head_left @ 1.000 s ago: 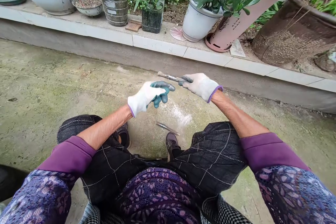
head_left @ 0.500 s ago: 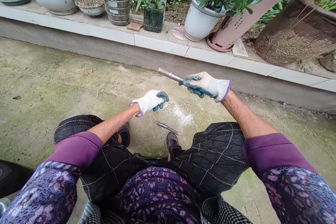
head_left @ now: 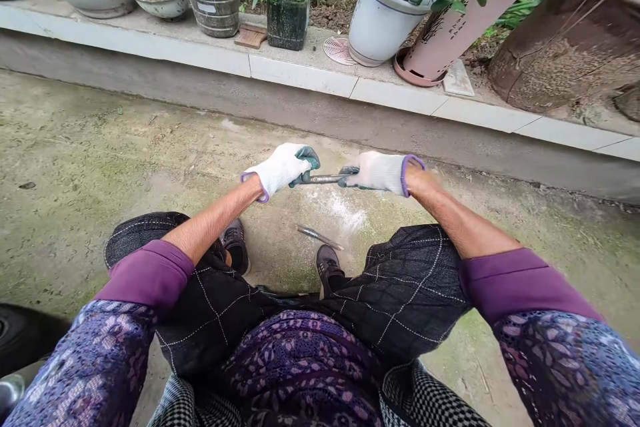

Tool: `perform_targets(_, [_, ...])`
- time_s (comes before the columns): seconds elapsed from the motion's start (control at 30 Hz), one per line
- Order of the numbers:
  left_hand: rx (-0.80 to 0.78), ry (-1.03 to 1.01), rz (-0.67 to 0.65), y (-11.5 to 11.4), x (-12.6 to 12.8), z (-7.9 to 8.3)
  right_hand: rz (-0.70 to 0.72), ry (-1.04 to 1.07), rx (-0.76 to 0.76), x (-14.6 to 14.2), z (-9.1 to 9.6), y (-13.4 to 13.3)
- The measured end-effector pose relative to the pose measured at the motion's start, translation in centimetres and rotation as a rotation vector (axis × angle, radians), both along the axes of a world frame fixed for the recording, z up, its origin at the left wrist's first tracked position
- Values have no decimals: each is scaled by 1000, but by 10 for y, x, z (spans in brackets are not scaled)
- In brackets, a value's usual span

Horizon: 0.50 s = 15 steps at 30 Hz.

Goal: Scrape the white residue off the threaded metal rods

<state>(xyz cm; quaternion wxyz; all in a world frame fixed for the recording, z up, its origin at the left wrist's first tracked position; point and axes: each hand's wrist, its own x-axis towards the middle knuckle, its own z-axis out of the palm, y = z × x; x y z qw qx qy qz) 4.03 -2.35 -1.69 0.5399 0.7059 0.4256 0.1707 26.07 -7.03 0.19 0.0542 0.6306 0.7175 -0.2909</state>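
A short silvery metal rod (head_left: 326, 179) lies level between my two gloved hands above the concrete ground. Its right part is gripped by my right hand (head_left: 376, 172), whose fingers are wrapped round it. My left hand (head_left: 284, 170) has its fingers curled over the rod's left end, which they mostly hide. Both gloves are white with dark green coated fingers and purple cuffs. Below, a second, similar rod (head_left: 320, 237) rests on the ground by my shoe (head_left: 329, 263). White powder (head_left: 345, 215) is scattered on the concrete under my hands.
Ahead runs a low tiled ledge (head_left: 300, 75) bearing potted plants, among them a white pot (head_left: 383, 23), a pink planter (head_left: 440, 47) and a large brown pot (head_left: 550, 47). A dark rounded object (head_left: 25, 340) stands at the lower left.
My right hand has come down and turned, bringing the rod from tilted to level. My left hand has risen and now closes over the rod's left end. The rod on the ground stays put.
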Motion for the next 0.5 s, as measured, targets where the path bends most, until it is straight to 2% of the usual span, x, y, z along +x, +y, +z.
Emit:
perform_targets(0.13, [-74,-61,-37,-13,2,-1,-8,-168,131,1,1,8])
perform_targets(0.2, [-136,-136,0,-13,2,-1,-9,-207,188,-2,3,9])
perform_targets(0.37, [-255,-353,178,-3,-2,12,-2,-192,239,-13,5,7])
perform_targets(0.5, [-303,-353,154,-10,-4,19,-17,-169,264,-16,8,7])
